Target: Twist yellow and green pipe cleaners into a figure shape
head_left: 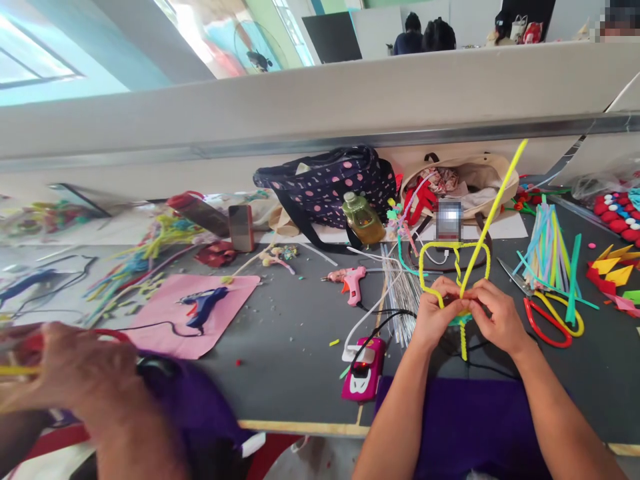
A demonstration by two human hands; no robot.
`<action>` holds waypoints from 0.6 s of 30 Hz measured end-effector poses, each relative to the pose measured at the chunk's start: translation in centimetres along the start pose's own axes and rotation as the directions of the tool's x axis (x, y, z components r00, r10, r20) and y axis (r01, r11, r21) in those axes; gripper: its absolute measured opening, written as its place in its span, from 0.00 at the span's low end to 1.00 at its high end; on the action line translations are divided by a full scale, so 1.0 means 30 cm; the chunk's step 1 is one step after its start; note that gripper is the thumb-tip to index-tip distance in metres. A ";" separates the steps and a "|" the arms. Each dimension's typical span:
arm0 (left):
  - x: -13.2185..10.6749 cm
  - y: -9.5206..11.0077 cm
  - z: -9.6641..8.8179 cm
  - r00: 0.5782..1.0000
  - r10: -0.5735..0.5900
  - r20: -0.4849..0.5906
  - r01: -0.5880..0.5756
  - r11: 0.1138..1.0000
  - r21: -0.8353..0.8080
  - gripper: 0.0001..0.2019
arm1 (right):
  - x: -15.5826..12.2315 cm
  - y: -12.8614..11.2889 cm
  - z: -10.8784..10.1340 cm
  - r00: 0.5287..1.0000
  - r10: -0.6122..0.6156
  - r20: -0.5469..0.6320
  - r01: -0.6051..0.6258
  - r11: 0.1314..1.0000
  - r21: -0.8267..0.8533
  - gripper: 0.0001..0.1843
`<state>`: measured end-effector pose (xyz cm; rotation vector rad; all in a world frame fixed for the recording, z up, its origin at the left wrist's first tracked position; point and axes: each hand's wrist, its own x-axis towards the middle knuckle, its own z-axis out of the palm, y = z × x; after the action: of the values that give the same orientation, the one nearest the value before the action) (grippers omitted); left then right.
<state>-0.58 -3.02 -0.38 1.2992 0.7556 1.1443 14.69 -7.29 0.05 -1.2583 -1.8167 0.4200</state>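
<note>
Both my hands work close together over the right part of the dark table. My left hand (440, 310) is closed, its fingertips pinching a bent frame of yellow pipe cleaner (455, 246). My right hand (497, 317) is closed as well, thumb and forefinger meeting at the base of a straight yellow pipe cleaner (495, 213) that sticks up and right. A twisted yellow stem (463, 342) hangs below my fingers, with a bit of teal partly hidden above it. Just right of my right hand lie red-and-yellow-handled scissors (549, 323).
Colored pipe cleaners (547, 250) and folded pieces (611, 268) lie at right. Left of my hands are silvery wires (404, 300), a pink glue gun (351, 283) and a magenta power strip (365, 370). Bags (333, 183) stand behind. A co-worker's blurred hand (75, 373) is at far left.
</note>
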 end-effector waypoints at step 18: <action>0.004 -0.009 0.008 0.987 -0.068 -0.144 0.066 0.998 -0.023 0.07 | 0.002 0.007 0.014 0.985 0.164 -0.049 -0.153 0.972 0.177 0.06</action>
<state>-0.24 -2.95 -0.58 1.1761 0.8876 1.1977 14.47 -7.06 -0.29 -1.2845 -1.5961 0.6066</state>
